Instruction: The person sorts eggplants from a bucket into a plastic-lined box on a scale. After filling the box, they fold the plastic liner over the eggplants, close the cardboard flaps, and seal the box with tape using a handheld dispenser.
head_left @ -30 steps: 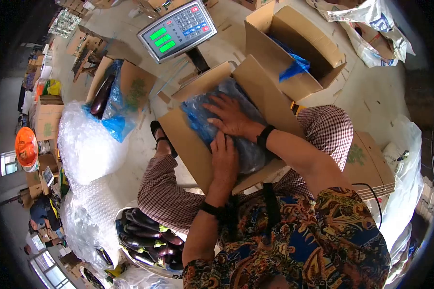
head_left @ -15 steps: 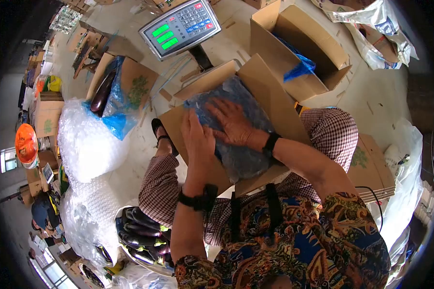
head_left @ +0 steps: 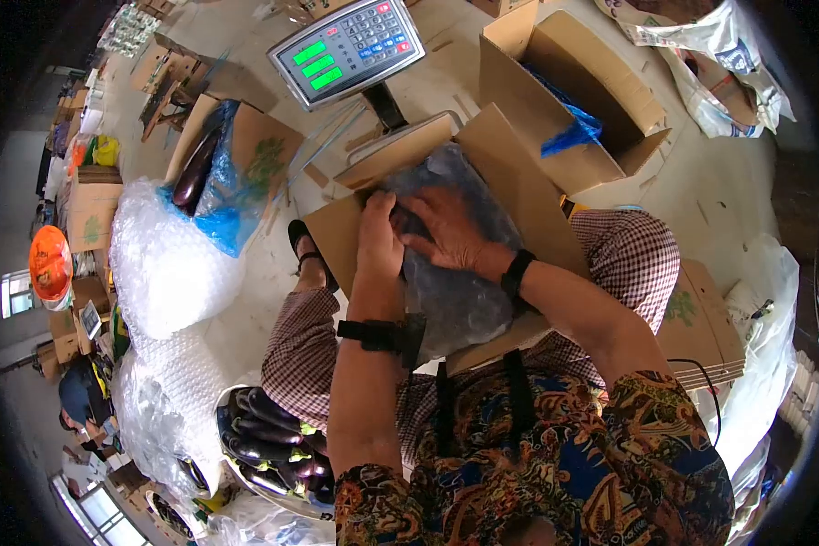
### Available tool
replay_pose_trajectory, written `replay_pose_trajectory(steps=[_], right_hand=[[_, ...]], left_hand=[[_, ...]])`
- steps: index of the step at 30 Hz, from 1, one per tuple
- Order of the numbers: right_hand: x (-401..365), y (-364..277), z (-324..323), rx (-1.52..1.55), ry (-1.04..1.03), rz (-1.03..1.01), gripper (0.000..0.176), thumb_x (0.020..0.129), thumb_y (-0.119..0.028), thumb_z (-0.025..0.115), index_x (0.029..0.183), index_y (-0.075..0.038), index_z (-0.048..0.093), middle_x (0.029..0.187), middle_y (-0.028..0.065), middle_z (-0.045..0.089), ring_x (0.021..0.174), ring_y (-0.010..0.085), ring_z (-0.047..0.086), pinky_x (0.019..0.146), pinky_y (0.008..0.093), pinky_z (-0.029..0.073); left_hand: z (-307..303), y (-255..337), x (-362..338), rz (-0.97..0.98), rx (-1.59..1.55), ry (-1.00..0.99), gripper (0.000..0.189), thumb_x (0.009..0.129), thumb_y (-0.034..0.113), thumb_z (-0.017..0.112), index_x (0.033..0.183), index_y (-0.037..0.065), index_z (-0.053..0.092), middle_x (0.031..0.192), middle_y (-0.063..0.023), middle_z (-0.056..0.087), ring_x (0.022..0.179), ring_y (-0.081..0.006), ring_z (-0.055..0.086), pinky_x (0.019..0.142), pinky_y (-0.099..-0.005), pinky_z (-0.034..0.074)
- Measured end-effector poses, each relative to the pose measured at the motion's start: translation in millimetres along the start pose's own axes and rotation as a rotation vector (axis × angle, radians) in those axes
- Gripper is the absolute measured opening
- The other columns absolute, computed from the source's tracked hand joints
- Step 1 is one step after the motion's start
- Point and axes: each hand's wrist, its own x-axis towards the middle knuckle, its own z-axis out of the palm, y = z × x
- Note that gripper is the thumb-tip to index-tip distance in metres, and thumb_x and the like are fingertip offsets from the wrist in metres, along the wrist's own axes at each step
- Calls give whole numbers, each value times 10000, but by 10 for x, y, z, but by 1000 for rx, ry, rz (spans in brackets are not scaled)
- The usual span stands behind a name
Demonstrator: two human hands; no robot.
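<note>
A dark bluish plastic bag (head_left: 460,305) fills an open cardboard box (head_left: 541,214) between my knees; its contents cannot be made out through the film. My right hand (head_left: 450,232) rests on top of the bag with the fingers apart and slightly bent. Beside it, at the bag's left edge, my left hand (head_left: 379,235) has its fingers together and curled against the film, their tips partly hidden. The box's flaps stand up around the bag.
A digital scale display (head_left: 348,50) stands behind the box. Another open box with blue film (head_left: 569,127) is back right. To the left lie an eggplant (head_left: 196,173) on blue film, bubble wrap (head_left: 173,273) and a container of several eggplants (head_left: 264,432). Flattened cardboard (head_left: 696,323) lies right.
My left hand's fingers have bent in at the bag's left edge. My right hand has drawn its fingers in a little. The view has shifted slightly.
</note>
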Motion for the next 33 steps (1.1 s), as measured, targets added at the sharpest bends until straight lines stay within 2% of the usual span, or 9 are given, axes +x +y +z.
replay_pose_trajectory(steps=[3, 5, 8, 11, 15, 17, 20, 26, 33], right_hand=[[-26, -18, -9, -292, -27, -90, 709, 847, -525, 585, 1373, -71, 446, 1370, 220, 456, 1229, 453, 427, 981, 574, 344], [-39, 9, -29, -257, -104, -98, 756, 846, -568, 574, 1405, -90, 400, 1412, 209, 418, 1276, 435, 385, 1015, 554, 311], [-56, 48, -38, -197, -193, -102, 805, 835, -628, 561, 1428, -112, 385, 1449, 197, 388, 1328, 411, 341, 1046, 533, 282], [-19, 7, -39, -214, -233, -107, 810, 812, -652, 570, 1392, -101, 448, 1439, 196, 402, 1336, 401, 338, 1039, 525, 291], [-1, -9, -71, -284, -226, -96, 796, 788, -639, 608, 1336, -71, 510, 1429, 192, 417, 1327, 384, 355, 1029, 507, 308], [-2, 48, -31, -253, -145, -105, 801, 779, -639, 621, 1325, -63, 514, 1402, 199, 441, 1302, 399, 374, 1023, 539, 313], [-32, 79, 81, -201, -50, -142, 789, 773, -607, 652, 1309, -45, 518, 1364, 214, 469, 1268, 414, 400, 1014, 553, 332], [-298, -272, -233, -323, -319, -61, 715, 768, -481, 707, 1293, -38, 510, 1318, 232, 459, 1223, 419, 432, 969, 520, 396], [-536, -539, -850, -341, -853, 78, 673, 685, -278, 806, 1236, -105, 460, 1052, 177, 489, 979, 373, 570, 754, 472, 499]], left_hand=[[-15, 57, -178, 63, -33, -163, 401, 933, 134, 529, 1303, -8, 471, 1187, -79, 563, 1095, -234, 546, 954, -352, 412], [-19, 121, -393, 622, 944, 37, 324, 944, 137, 509, 1228, -15, 542, 1114, -135, 626, 1036, -274, 602, 901, -377, 455], [328, 661, -755, 1103, 1044, 307, 290, 948, 143, 503, 1175, -20, 583, 1064, -205, 651, 973, -327, 637, 847, -405, 484], [486, 1100, -561, 1261, 1146, 134, 315, 965, 197, 480, 1171, -10, 599, 1090, -224, 642, 971, -365, 634, 832, -424, 489], [720, 1078, -262, 993, 1538, -141, 359, 976, 268, 455, 1170, 12, 613, 1136, -210, 636, 1003, -377, 622, 842, -444, 483], [828, 973, -343, 559, 1657, -168, 396, 976, 315, 445, 1208, 34, 600, 1141, -199, 638, 1040, -372, 610, 872, -426, 480], [399, 589, -229, 727, 1367, -383, 422, 983, 340, 432, 1293, 82, 556, 1294, -187, 564, 1214, -360, 517, 974, -457, 416], [140, -245, -256, 829, 1528, -128, 476, 985, 371, 435, 1393, 126, 468, 1563, -83, 251, 1455, -338, 149, 1084, -585, 194], [250, -365, -387, 1062, 1732, -53, 634, 890, 395, 614, 1405, 79, 420, 1534, -109, 273, 1412, -386, 210, 1080, -532, 246]])
